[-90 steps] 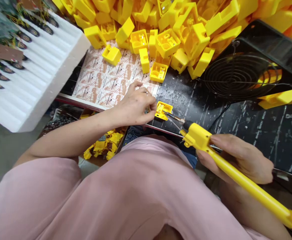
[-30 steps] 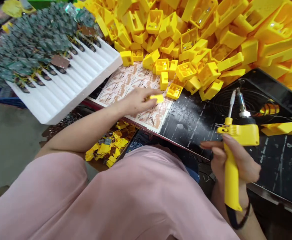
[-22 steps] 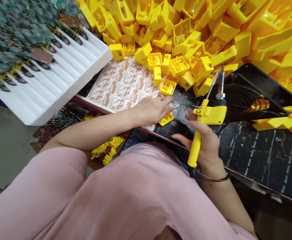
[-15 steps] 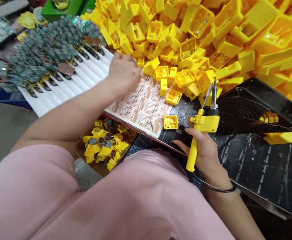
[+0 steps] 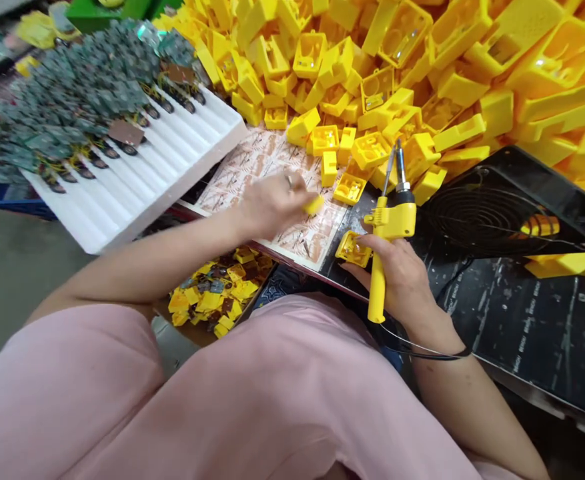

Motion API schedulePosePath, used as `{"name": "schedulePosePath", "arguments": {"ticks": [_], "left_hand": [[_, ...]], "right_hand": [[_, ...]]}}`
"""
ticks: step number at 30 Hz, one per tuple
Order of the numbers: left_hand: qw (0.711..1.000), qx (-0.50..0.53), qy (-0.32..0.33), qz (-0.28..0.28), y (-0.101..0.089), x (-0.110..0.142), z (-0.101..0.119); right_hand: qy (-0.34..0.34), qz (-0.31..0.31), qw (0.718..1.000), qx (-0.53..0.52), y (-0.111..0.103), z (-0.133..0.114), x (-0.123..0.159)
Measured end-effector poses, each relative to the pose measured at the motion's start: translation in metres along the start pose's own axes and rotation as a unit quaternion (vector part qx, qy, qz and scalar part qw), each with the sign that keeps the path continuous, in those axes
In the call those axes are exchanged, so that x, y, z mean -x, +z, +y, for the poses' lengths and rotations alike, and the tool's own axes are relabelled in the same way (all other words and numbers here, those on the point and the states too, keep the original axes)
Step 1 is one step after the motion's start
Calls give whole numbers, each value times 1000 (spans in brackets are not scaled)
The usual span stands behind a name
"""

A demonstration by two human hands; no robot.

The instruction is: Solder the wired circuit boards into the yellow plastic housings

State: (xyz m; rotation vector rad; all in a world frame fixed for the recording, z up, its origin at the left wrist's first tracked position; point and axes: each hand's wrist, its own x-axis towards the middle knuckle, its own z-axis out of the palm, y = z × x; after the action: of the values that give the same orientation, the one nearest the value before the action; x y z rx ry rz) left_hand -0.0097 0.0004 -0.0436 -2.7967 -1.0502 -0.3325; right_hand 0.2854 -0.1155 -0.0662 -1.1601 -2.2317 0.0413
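My left hand [image 5: 275,203], slightly blurred, is over the sheet of printed brown-and-white labels [image 5: 239,167]. Its fingers are closed on a small yellow plastic case [image 5: 313,205]. My right hand [image 5: 405,277] is wrapped round the handle of a yellow soldering gun [image 5: 389,220], whose metal tip and thin feed tube point up and away from me. The thumb and fingertips of that same hand also reach an open-topped yellow case [image 5: 351,248] near the bench edge. Another open yellow case [image 5: 349,189] lies just beyond, at the front of the heap.
A big heap of yellow cases [image 5: 372,87] covers the back. At left, a white foam block [image 5: 172,167] bears many green circuit boards [image 5: 87,93] with wires. A black fan [image 5: 502,200] lies at right on the black bench [image 5: 502,313]. Below the edge is a box of yellow parts [image 5: 212,293].
My left hand has come back from the heap beside the foam with a yellow case in its fingers. My right hand has shifted slightly left, its fingertips now at the case on the bench.
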Motion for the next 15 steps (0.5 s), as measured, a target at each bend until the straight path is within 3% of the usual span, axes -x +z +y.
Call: {"name": "schedulePosePath", "arguments": {"ticks": [1, 3, 6, 10, 12, 15], "left_hand": [[997, 37, 61, 30, 3, 11, 17], [987, 102, 106, 56, 5, 28, 39], [982, 176, 59, 42, 0, 37, 45], [980, 192, 28, -42, -7, 20, 36], [984, 143, 3, -104, -10, 8, 39], [983, 14, -88, -161, -17, -4, 55]], "right_hand": [[9, -3, 1000, 2, -3, -1, 5], [19, -18, 1000, 1, -6, -3, 12], [32, -21, 999, -10, -7, -2, 19], [38, -3, 999, -23, -3, -4, 20], [35, 10, 999, -21, -3, -6, 22], [30, 30, 999, -6, -4, -7, 25]]}}
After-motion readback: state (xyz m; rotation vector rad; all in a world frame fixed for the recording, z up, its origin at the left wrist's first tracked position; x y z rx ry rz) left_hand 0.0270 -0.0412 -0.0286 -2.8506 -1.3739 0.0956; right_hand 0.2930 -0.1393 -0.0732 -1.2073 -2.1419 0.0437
